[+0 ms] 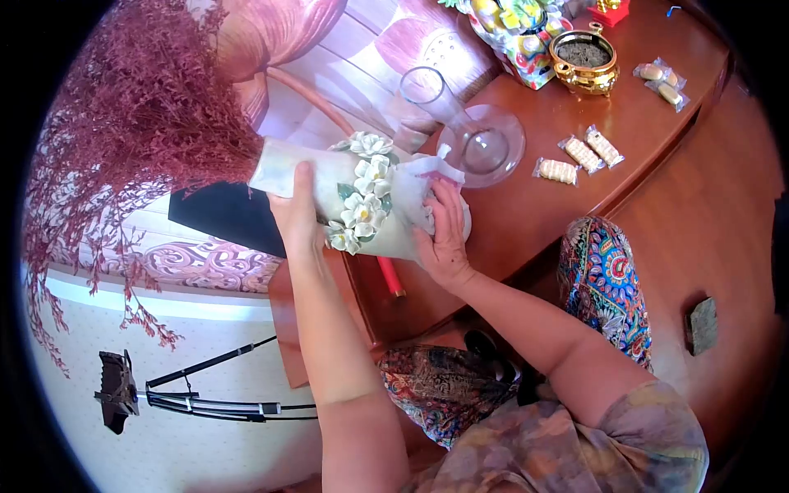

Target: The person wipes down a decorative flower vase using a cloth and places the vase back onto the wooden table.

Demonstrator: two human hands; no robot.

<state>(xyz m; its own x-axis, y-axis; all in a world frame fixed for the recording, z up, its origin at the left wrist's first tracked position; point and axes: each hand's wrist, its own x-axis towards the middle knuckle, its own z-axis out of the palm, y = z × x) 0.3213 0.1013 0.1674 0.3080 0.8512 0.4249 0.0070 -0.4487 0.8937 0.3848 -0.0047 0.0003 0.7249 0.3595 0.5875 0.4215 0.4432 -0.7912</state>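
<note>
A pale vase (pixel 325 185) with raised white flowers (pixel 366 201) lies tilted sideways in the air over the wooden table. Dried reddish-purple stems (pixel 164 107) stick out of its mouth toward the left. My left hand (pixel 297 209) is wrapped round the vase's neck, thumb on top. Near the base, my right hand (pixel 444 238) presses a crumpled white cloth or tissue (pixel 415 193) with a pink patch against the vase's side. The palm side of each hand is partly hidden.
Beyond the vase, a clear glass vessel (pixel 485 148) stands on the table (pixel 526 205). Farther off are wrapped snacks (pixel 583 154), a gold censer (pixel 584 62) and a colourful ornament (pixel 522 37). A red cylinder (pixel 391 277) lies near the table edge; a tripod (pixel 214 403) stands left.
</note>
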